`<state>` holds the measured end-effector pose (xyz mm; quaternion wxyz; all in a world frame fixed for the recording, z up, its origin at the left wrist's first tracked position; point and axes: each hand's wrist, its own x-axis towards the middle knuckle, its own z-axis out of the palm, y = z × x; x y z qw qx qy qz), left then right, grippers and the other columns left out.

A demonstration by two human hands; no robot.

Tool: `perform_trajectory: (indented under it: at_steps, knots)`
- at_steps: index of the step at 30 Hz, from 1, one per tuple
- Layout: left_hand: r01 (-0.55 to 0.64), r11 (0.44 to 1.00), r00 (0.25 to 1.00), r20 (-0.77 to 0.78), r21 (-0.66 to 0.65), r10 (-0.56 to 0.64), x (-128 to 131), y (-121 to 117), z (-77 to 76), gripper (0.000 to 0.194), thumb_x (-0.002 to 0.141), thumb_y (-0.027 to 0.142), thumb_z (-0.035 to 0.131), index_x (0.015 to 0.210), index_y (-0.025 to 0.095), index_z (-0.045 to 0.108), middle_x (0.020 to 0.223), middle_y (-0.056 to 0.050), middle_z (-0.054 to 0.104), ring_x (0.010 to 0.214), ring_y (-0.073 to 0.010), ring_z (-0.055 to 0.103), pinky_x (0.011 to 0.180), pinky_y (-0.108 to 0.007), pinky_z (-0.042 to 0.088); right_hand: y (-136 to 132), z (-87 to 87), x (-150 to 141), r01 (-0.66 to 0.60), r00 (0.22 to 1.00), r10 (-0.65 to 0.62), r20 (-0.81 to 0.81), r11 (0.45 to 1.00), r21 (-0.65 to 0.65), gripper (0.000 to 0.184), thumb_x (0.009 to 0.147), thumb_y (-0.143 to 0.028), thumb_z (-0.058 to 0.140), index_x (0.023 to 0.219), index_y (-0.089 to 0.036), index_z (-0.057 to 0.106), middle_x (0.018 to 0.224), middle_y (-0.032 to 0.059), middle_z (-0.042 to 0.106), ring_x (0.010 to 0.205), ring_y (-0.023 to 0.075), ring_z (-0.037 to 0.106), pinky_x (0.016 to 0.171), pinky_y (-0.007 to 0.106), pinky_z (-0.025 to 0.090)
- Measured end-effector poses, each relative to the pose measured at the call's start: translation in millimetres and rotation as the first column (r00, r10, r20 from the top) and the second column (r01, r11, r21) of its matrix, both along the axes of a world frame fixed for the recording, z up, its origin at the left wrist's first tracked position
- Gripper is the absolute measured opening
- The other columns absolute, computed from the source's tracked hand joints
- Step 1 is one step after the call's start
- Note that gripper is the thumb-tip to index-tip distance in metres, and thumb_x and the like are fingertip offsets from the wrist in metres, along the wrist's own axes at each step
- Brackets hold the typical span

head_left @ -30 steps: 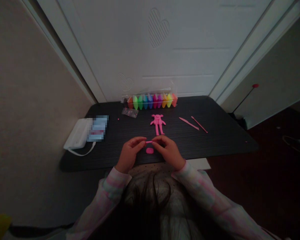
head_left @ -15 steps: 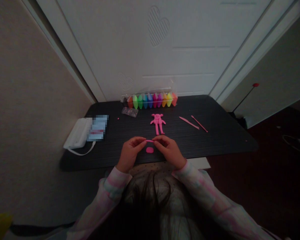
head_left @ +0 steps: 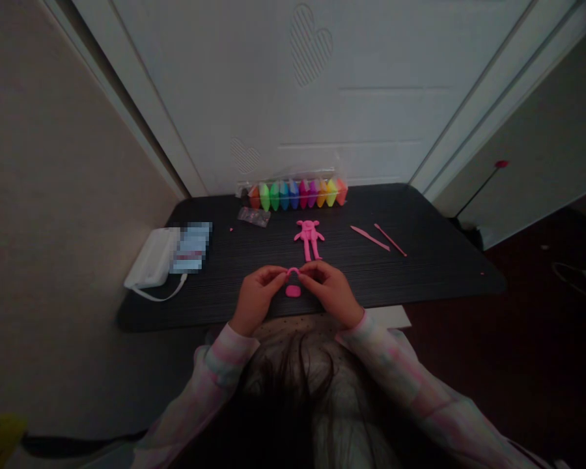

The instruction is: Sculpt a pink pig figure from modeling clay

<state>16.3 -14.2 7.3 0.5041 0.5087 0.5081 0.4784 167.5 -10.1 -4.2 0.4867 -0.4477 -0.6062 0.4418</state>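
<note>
Between my two hands a thin strip of pink modelling clay (head_left: 293,270) is bent into an arch. My left hand (head_left: 260,293) pinches its left end and my right hand (head_left: 331,290) pinches the right end. Just below the strip, a flat rounded piece of pink clay (head_left: 293,291) lies on the black table. Beyond my fingers lies a pink clay figure (head_left: 309,240) with ears, arms and two long legs. To its right are two pink modelling tools (head_left: 370,238), one flat like a blade and one thin.
At the back, a clear package (head_left: 293,195) holds several colourful clay packs. A small clear packet (head_left: 254,217) lies before it. A white device (head_left: 152,259) with a cable and a blurred blue item (head_left: 192,247) sit on the left. A white door stands behind the table (head_left: 215,286).
The pink clay strip was nearly straight and now curves upward into an arch. Both hands still hold its ends, in almost the same place.
</note>
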Motion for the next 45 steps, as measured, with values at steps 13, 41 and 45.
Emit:
perform_trajectory:
  at_steps: [13,41,45]
  knots:
    - [0.052,0.998,0.997,-0.054,0.036,-0.05,2,0,1.6,0.017,0.068,0.028,0.061,0.079,0.015,0.062,0.079,-0.002,0.065,0.076,-0.0145,0.06,0.074,-0.026,0.045,0,3.1,-2,-0.063,0.995,0.063,0.073,0.998,0.001,0.025,0.071,-0.021,0.059,0.095,-0.018,0.056,0.071,-0.0015,0.058,0.065,0.0099,0.054,0.063,0.023,0.043]
    - [0.118,0.98,0.879,-0.476,0.161,-0.028,2,-15,4.3,0.02,0.071,0.037,0.056,0.078,0.019,0.058,0.076,0.0,0.062,0.071,-0.0138,0.055,0.067,-0.025,0.041,0,4.7,7,-0.103,0.97,0.084,-0.226,0.992,-0.075,0.02,0.068,-0.021,0.06,0.087,-0.021,0.053,0.077,-0.0019,0.057,0.069,0.0093,0.053,0.065,0.023,0.042]
    - [0.125,0.982,0.909,-0.413,0.142,-0.056,0,-14,4.4,0.019,0.071,0.035,0.056,0.081,0.019,0.06,0.078,-0.001,0.063,0.072,-0.0143,0.055,0.069,-0.025,0.041,-3,4.6,6,-0.14,0.981,0.13,-0.144,0.988,-0.061,0.019,0.07,-0.024,0.059,0.088,-0.02,0.054,0.079,-0.0003,0.058,0.072,0.0111,0.054,0.068,0.025,0.043]
